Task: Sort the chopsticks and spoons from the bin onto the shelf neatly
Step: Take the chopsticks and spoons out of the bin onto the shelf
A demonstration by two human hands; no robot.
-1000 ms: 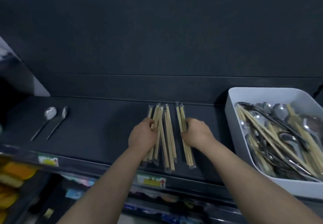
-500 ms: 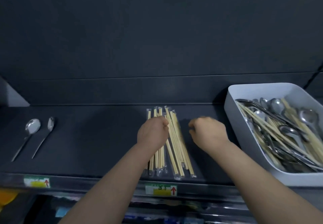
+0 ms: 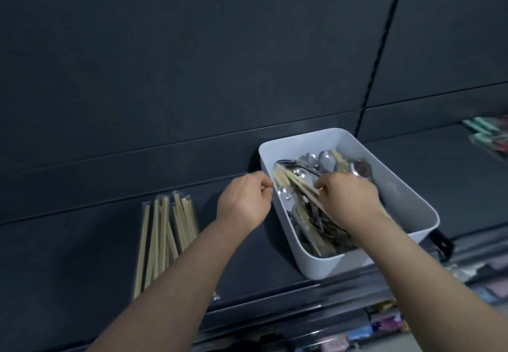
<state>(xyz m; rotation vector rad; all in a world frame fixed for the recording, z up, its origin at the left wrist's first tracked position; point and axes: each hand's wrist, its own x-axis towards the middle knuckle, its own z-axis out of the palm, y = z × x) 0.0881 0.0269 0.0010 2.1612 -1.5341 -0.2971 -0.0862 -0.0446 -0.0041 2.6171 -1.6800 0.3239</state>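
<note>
White bin is set on the dark shelf, right of centre, angled, its near corner over the shelf edge. Bin is filled with metal spoons and loose chopsticks, mixed. Right hand is placed inside the bin, fingers curled down and closed around the loose chopsticks. Left hand is held just outside the bin's left wall, fingers curled, fingertips close to the chopstick ends; whether anything is pinched cannot be told. Wrapped chopsticks are laid in a rough row on the shelf, left of both hands, well apart from the bin.
</note>
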